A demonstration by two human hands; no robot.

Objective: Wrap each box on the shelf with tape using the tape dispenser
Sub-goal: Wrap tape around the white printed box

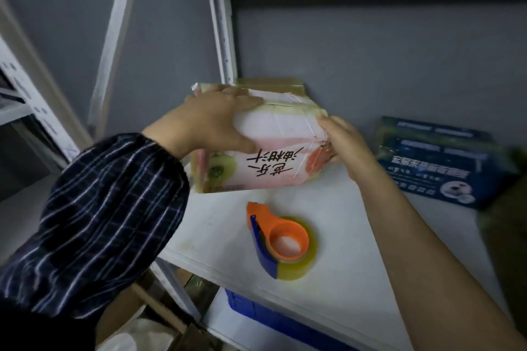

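A pink and white box (273, 148) with black writing and clear tape around it stands at the back left of the white shelf (356, 259). My left hand (211, 120) grips its upper left corner, fingers over the top and thumb on the front. My right hand (339, 139) holds its right end with curled fingers. The orange and blue tape dispenser (281, 239), loaded with a yellowish clear roll, lies on the shelf in front of the box, untouched. A blue box (439, 162) lies to the right.
A brown cardboard box (282, 84) sits behind the pink one against the grey wall. White shelf uprights (225, 37) rise at the back left. A blue crate (273, 319) sits on the level below, and another rack (17, 88) stands at far left.
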